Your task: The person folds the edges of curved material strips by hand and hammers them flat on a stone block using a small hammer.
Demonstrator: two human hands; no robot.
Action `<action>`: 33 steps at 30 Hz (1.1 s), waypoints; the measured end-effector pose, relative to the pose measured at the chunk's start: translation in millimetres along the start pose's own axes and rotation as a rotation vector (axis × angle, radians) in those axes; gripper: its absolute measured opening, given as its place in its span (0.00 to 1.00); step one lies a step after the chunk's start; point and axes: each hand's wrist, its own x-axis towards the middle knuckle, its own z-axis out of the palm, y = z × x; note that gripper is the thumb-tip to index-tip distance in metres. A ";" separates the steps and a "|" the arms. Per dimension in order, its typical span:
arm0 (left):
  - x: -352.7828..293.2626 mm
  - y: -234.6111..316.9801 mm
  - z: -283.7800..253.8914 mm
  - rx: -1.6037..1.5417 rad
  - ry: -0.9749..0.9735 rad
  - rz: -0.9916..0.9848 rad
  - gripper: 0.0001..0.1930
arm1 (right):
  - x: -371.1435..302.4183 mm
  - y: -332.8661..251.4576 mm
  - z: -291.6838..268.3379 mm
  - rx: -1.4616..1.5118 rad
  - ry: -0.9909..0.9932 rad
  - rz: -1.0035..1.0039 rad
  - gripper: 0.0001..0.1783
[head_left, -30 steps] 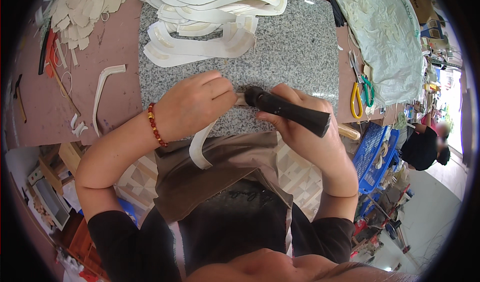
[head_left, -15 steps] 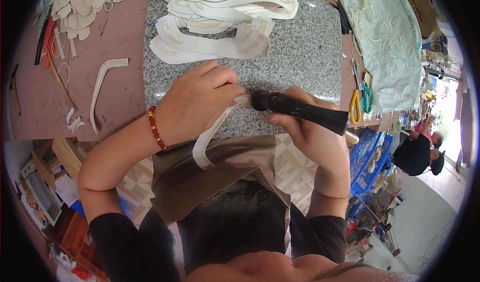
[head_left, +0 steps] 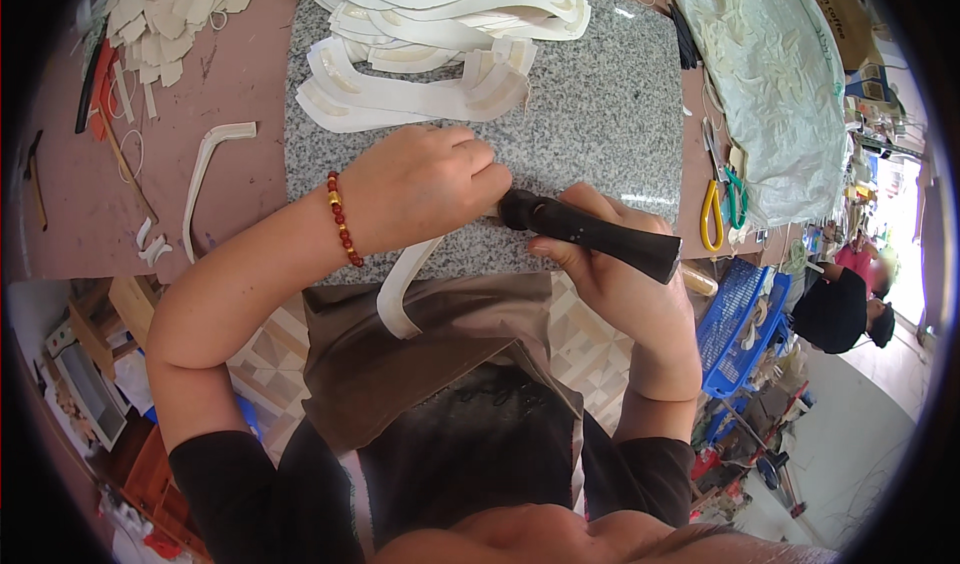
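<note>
My left hand (head_left: 420,184), with a red bead bracelet at the wrist, presses a cream curved strip (head_left: 405,289) against the near edge of a grey granite slab (head_left: 600,114). The strip hangs down off the slab over my brown apron. My right hand (head_left: 610,264) grips a dark wooden-handled tool (head_left: 585,229), its head touching the strip right beside my left fingers. A stack of cream cut pieces (head_left: 430,34) lies at the slab's far side.
One loose cream strip (head_left: 205,179) and small offcuts lie on the brown table at left. Yellow-handled scissors (head_left: 712,214) lie right of the slab beside a pale plastic bag (head_left: 770,74). A blue crate (head_left: 735,319) stands at right, near a seated person (head_left: 840,309).
My hands and the tool have shifted slightly along the slab's near edge. More of the strip now hangs off the slab over the apron.
</note>
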 end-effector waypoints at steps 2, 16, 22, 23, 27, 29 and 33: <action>-3.4 3.4 2.2 0.022 0.034 0.010 0.10 | -0.7 -0.6 0.4 0.005 0.009 -0.003 0.17; -7.3 -3.8 -5.0 0.043 0.015 0.100 0.06 | -2.0 -0.7 4.9 -0.057 0.036 -0.005 0.18; 4.1 3.2 4.8 0.090 0.015 0.068 0.08 | 0.5 -5.2 2.0 -0.085 0.004 0.004 0.18; 4.9 4.0 5.4 0.097 0.035 0.028 0.08 | 0.4 -6.0 1.3 -0.088 0.003 -0.001 0.18; -5.1 1.7 -1.5 -0.107 0.086 -0.061 0.07 | -0.6 -5.9 1.1 -0.075 0.001 0.015 0.17; -17.9 1.9 -8.5 -0.143 0.082 -0.071 0.07 | -1.1 -3.8 2.4 -0.054 0.013 0.022 0.17; -29.5 3.7 -9.5 -0.218 0.087 -0.108 0.10 | -1.7 2.4 5.6 -0.005 0.016 0.029 0.17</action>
